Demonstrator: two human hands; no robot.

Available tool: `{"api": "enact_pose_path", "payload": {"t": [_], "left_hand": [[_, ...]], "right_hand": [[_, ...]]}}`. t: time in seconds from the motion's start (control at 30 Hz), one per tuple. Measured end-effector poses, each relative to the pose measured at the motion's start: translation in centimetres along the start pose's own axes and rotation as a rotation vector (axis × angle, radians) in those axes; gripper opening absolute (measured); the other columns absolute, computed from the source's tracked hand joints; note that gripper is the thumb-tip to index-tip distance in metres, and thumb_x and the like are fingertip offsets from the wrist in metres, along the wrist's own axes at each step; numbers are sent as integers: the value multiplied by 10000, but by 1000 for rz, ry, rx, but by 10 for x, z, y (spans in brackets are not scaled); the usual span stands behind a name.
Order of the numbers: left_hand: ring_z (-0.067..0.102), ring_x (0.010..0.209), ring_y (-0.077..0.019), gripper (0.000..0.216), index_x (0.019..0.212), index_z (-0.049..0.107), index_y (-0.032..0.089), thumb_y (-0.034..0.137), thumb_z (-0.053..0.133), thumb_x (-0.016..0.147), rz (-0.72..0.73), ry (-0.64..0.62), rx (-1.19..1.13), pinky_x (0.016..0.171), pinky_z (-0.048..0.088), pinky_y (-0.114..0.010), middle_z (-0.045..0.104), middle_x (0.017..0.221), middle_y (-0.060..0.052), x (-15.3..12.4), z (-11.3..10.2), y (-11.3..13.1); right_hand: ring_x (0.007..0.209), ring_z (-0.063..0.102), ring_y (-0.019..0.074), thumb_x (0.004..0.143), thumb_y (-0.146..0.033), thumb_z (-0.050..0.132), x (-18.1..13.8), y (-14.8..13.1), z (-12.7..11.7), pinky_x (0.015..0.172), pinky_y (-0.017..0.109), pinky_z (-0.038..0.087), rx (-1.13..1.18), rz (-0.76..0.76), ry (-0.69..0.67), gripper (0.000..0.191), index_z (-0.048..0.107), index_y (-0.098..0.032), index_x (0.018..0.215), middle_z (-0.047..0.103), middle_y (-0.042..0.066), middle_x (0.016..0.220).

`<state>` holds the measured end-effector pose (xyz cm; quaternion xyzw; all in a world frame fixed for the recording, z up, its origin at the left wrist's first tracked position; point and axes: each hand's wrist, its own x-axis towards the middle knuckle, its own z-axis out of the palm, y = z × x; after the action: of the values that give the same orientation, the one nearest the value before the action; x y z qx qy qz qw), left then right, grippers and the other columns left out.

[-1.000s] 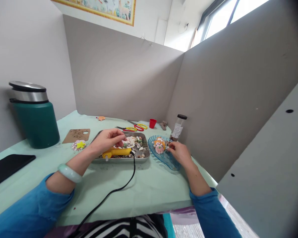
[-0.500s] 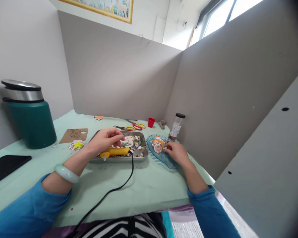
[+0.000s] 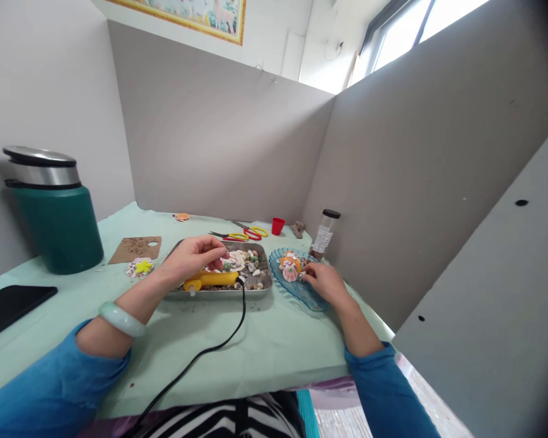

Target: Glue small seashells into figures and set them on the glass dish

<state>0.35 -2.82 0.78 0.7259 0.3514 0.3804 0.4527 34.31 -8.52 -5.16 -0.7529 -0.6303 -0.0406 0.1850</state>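
Observation:
My left hand [image 3: 192, 258] hovers over a metal tray [image 3: 219, 292] of shells and pebbles, fingertips pinched on a small reddish shell [image 3: 217, 264]. A yellow glue gun [image 3: 211, 280] lies across the tray's front edge, its black cord [image 3: 201, 356] trailing toward me. My right hand [image 3: 325, 281] rests on the blue glass dish [image 3: 301, 293], fingers curled at small pieces beside the pink and orange shells [image 3: 290, 267] in it; what the fingers hold is too small to name.
A green jug with a steel lid [image 3: 52, 210] stands at the left, a black tablet [image 3: 9, 303] near the left edge. A brown card [image 3: 134, 249], a decorated shell [image 3: 139, 267], scissors [image 3: 246, 232], a red cup [image 3: 278, 225] and a clear jar [image 3: 325, 233] lie behind. Grey partitions enclose the table.
The view has shifted slightly. My right hand has edged a little left toward the shells in the blue dish. My left hand stays pinched over the tray.

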Motion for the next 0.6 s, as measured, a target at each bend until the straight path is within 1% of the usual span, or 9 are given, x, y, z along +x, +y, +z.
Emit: {"api": "enact_pose_path", "payload": {"t": [0.17,0.33,0.5,0.6], "left_hand": [[631,685,-163,311,784,629,178,480,646,714,13,-9,-2,657,515,-289,701,854,-69,0,-1,0],[630,674,-165,309,783,638,175,470,660,697,18,-2,-13,653,518,-299,702,855,-74,0,0,2],[629,673,-163,311,775,630,179,479,660,695,9,-2,-16,658,520,-300,704,840,-68,-1,1,3],[630,677,-170,324,777,636,176,485,666,683,8,1,-13,658,522,-305,703,835,-72,-1,0,3]], "right_hand": [[751,576,156,787,-268,592,-1,3,0,611,237,331,46,-23,52,140,650,-244,912,675,3,847],[745,574,154,791,-260,584,1,4,2,634,238,344,81,-26,74,140,628,-240,922,675,-3,842],[743,573,152,785,-238,577,2,5,5,633,240,341,70,-2,58,113,625,-226,886,673,9,846],[744,573,148,778,-236,589,2,4,3,628,238,336,87,6,42,152,624,-225,926,672,8,858]]}}
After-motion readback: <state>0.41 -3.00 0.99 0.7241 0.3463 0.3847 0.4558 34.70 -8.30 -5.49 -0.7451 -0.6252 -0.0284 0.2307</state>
